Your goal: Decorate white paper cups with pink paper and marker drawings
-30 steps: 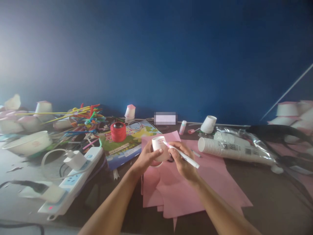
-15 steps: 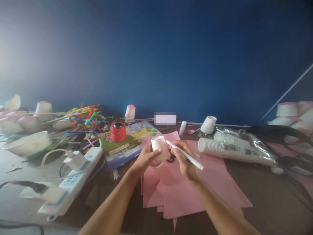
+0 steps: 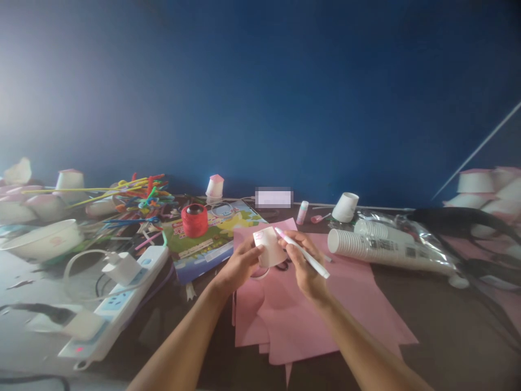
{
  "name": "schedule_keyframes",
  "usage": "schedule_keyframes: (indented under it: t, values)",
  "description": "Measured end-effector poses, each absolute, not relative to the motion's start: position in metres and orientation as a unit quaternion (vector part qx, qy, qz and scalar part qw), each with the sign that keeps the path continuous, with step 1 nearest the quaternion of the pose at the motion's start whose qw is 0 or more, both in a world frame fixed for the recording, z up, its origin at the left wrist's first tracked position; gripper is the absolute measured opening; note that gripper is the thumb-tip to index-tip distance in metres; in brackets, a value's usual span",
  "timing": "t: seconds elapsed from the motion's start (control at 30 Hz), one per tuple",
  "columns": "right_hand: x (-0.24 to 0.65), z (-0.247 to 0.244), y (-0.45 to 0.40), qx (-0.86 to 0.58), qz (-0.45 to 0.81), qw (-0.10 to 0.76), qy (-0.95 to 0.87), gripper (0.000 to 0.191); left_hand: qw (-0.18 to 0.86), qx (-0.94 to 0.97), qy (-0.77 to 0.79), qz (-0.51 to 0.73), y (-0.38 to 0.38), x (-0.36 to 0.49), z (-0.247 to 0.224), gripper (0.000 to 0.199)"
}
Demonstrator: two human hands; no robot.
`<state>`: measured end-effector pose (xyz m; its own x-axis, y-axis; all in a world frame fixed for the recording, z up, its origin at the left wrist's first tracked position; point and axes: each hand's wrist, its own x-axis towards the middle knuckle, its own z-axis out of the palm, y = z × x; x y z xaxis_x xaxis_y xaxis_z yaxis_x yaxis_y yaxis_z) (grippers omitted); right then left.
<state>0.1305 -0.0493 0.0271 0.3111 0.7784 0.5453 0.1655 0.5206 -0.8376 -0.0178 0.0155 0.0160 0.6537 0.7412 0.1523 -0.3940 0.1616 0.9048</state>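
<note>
Dark tabletop (image 3: 443, 331), paper cup (image 3: 272, 250) partly behind left hand (image 3: 243, 262)

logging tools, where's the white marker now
In the head view, right of centre, the white marker is in the right hand, its pink end close to the paper cup.

Dark tbl (image 3: 443, 331) w/ pink ppr sheets (image 3: 325, 320) ctr, pwr strip (image 3: 116, 300) L, bagged cups (image 3: 378, 251) R

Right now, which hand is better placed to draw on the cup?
Probably the right hand: it holds the pen, tip close to the cup, while the left hand grips the cup.
</note>
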Motion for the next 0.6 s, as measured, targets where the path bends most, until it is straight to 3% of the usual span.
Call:
schedule_keyframes:
  t: [0.2, 0.6]
  values:
    - [0.1282, 0.0263, -0.0520, -0.422, 0.259, 0.668, -0.556, 0.019, 0.740, 0.527, 0.153, 0.388, 0.0158, -0.0173, 0.0139, 0.051]
    - [0.1295, 0.0270, -0.0539, -0.414, 0.164, 0.623, -0.643, 0.018, 0.717, 0.552, 0.182, 0.384, 0.0185, -0.0169, 0.0126, 0.046]
